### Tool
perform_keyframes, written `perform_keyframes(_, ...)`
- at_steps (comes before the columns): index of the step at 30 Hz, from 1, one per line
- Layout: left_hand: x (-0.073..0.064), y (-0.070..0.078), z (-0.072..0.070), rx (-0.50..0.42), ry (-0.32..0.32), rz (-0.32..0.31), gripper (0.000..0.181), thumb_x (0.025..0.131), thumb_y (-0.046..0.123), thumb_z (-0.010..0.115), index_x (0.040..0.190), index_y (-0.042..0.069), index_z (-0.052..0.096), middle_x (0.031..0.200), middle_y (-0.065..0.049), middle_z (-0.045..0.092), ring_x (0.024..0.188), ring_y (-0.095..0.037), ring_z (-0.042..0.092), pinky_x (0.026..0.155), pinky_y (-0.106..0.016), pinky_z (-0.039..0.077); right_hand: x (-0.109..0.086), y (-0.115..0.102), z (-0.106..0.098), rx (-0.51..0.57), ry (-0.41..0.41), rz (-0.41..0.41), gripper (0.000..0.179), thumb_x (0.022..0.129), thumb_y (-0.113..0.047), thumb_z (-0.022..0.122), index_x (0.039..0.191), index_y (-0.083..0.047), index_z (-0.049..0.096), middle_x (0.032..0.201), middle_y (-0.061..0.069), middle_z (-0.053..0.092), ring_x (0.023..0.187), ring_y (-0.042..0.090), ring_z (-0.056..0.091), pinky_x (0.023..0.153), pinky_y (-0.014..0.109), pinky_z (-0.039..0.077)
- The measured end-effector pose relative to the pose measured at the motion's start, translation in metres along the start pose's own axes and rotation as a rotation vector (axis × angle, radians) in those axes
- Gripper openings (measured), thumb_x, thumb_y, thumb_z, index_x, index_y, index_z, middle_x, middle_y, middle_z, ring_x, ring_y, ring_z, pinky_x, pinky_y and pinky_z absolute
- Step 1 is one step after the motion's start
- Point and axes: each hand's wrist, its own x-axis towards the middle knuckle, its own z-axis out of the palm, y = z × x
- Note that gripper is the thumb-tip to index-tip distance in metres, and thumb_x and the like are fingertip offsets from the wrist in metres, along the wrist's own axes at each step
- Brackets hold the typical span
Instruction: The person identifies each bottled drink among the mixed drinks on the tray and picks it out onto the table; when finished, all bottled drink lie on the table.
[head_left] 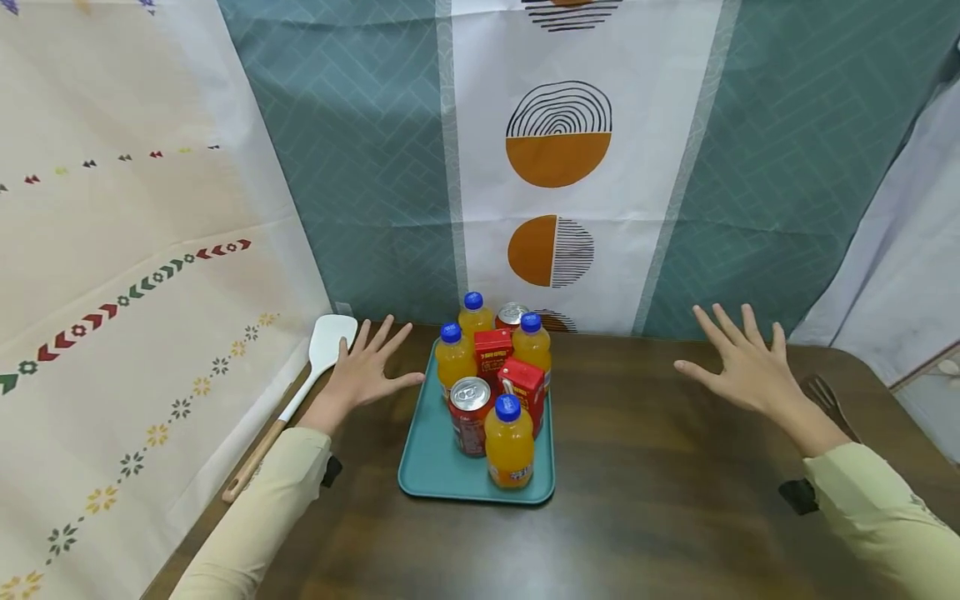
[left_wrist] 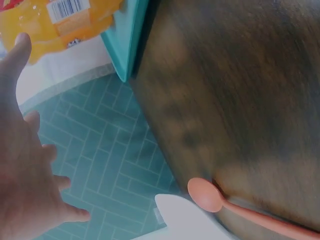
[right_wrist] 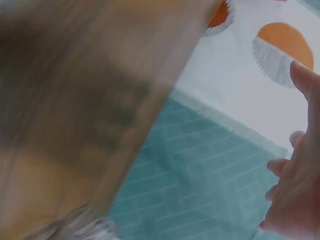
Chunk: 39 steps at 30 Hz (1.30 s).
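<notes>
My left hand (head_left: 363, 375) is spread with straight fingers above the table, between a white spatula (head_left: 327, 340) with a wooden handle and a teal tray (head_left: 427, 483). It holds nothing. On the tray stand several orange-drink bottles (head_left: 510, 446) with blue caps, two red cans (head_left: 470, 417) and two red cartons (head_left: 525, 385). Off to the right, my right hand (head_left: 750, 371) is likewise spread and holds nothing; a metal fork (head_left: 828, 404) lies partly hidden behind its wrist. An orange spoon (left_wrist: 205, 195) shows beside the spatula in the left wrist view.
The dark wooden table (head_left: 637, 500) ends against a teal and white patterned cloth (head_left: 375, 167) at the back. A cream patterned cloth (head_left: 135, 208) borders the left side. White fabric (head_left: 892, 242) hangs at the right, near the table's rounded corner.
</notes>
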Motion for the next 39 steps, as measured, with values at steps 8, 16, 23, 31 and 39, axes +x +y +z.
perform_keyframes(8, -0.003, 0.004, 0.008, -0.056, -0.017, 0.033, 0.091, 0.084, 0.066, 0.058, 0.157, 0.030, 0.017, 0.166, -0.012, 0.009, 0.150, -0.048, 0.001, 0.111, -0.077, 0.004, 0.011, -0.038, 0.003, 0.058, 0.044, -0.035, 0.091, 0.091, -0.063, 0.050, 0.158, -0.026, 0.002, 0.164, 0.020, 0.009, 0.149, 0.048, -0.008, 0.108, 0.078, -0.008)
perform_keyframes(16, -0.007, 0.010, 0.019, -0.058, -0.027, 0.027, 0.091, 0.084, 0.065, 0.057, 0.157, 0.028, 0.020, 0.165, -0.013, 0.011, 0.150, -0.049, 0.005, 0.112, -0.076, 0.006, 0.024, -0.068, 0.015, 0.130, 0.050, -0.044, 0.089, 0.091, -0.064, 0.050, 0.158, -0.024, 0.009, 0.164, 0.018, 0.012, 0.150, 0.047, -0.004, 0.109, 0.077, -0.009)
perform_keyframes(23, -0.014, 0.013, 0.033, -0.067, -0.033, 0.022, 0.091, 0.083, 0.063, 0.061, 0.156, 0.026, 0.022, 0.165, -0.012, 0.011, 0.150, -0.048, 0.006, 0.112, -0.076, 0.008, 0.041, -0.099, 0.025, 0.255, 0.050, -0.049, 0.089, 0.090, -0.061, 0.054, 0.158, -0.022, 0.014, 0.163, 0.016, 0.017, 0.150, 0.046, 0.004, 0.112, 0.074, -0.008)
perform_keyframes(31, -0.013, 0.016, 0.046, -0.071, -0.003, 0.040, 0.089, 0.084, 0.055, 0.067, 0.155, 0.018, 0.028, 0.163, -0.017, 0.017, 0.148, -0.050, 0.012, 0.110, -0.077, 0.014, 0.059, -0.133, 0.039, 0.463, 0.038, -0.016, 0.088, 0.090, -0.055, 0.059, 0.156, -0.011, 0.020, 0.161, 0.018, 0.024, 0.150, 0.046, 0.009, 0.113, 0.072, -0.009)
perform_keyframes(39, -0.013, 0.017, 0.053, -0.079, -0.033, 0.057, 0.092, 0.083, 0.052, 0.068, 0.155, 0.012, 0.027, 0.163, -0.019, 0.017, 0.148, -0.051, 0.009, 0.112, -0.075, 0.013, 0.071, -0.157, 0.047, 0.617, 0.043, -0.056, 0.081, 0.092, -0.039, 0.063, 0.155, -0.008, 0.024, 0.161, 0.019, 0.025, 0.149, 0.044, 0.016, 0.117, 0.067, 0.016)
